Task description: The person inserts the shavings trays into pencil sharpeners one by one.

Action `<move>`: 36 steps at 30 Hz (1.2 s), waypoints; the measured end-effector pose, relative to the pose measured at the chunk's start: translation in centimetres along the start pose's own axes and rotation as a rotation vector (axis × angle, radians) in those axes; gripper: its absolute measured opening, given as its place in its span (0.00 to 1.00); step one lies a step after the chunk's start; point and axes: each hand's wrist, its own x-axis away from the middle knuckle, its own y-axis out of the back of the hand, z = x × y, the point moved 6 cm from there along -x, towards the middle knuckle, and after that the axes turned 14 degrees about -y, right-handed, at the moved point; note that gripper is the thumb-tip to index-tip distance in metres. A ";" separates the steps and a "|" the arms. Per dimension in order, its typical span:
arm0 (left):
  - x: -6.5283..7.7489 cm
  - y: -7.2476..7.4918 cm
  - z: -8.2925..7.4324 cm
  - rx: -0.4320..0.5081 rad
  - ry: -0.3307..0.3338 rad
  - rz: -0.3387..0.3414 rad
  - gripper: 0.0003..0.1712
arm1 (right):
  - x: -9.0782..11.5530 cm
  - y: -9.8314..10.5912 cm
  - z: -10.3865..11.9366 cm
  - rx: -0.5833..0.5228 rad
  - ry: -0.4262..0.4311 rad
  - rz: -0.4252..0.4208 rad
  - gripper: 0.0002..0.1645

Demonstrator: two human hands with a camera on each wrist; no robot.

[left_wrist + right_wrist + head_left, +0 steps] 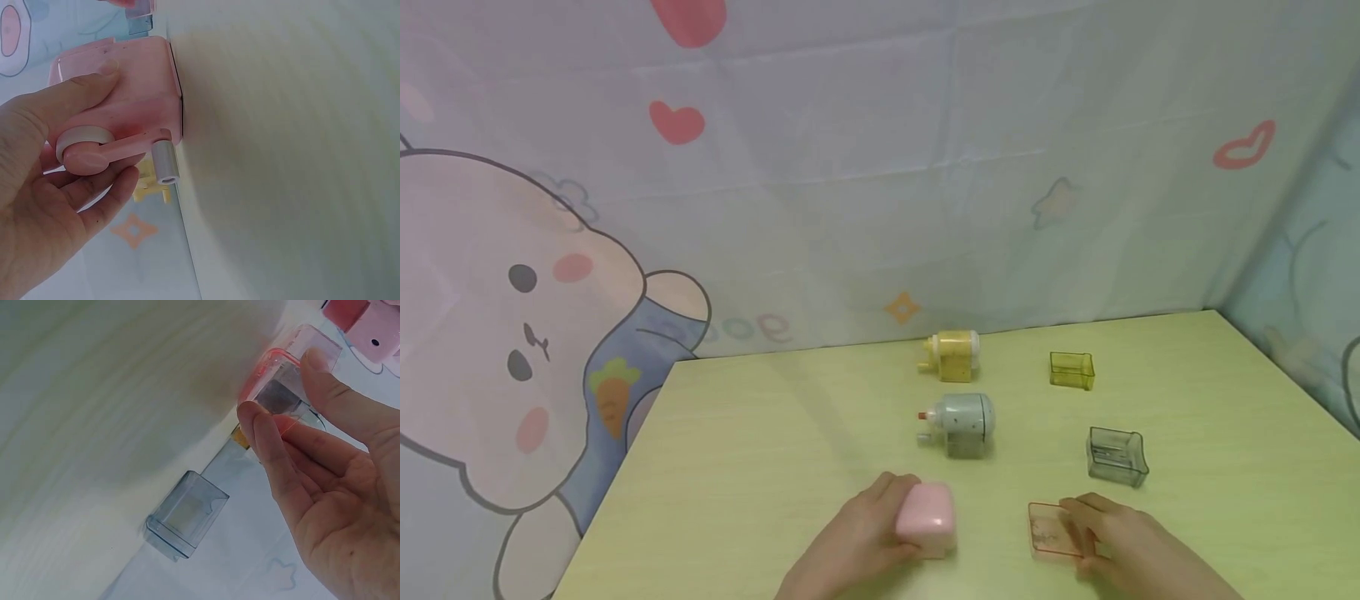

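A pink crank pencil sharpener (927, 515) is gripped by my left hand (861, 533) near the table's front. In the left wrist view the thumb lies on the pink body (140, 72), with the fingers curled around its other side. The crank arm ends in a pale grey knob (165, 161). To the right, my right hand (1122, 533) holds a clear shavings drawer with a pink-red rim (1045, 533) by its right end. Thumb and fingers pinch this drawer (278, 384) in the right wrist view. A gap separates the drawer from the pink sharpener.
Behind the pink sharpener stand a grey crank sharpener (966, 419) and, farther back, a yellow one (956, 356). A clear grey drawer (1116, 457) and a clear yellow drawer (1071, 370) lie on the right of the table (730, 467). A printed curtain (850, 225) hangs behind.
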 end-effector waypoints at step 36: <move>-2.1 -1.2 -1.3 -0.058 -0.058 0.027 0.34 | -0.3 -0.2 1.1 0.004 -0.010 -0.010 0.31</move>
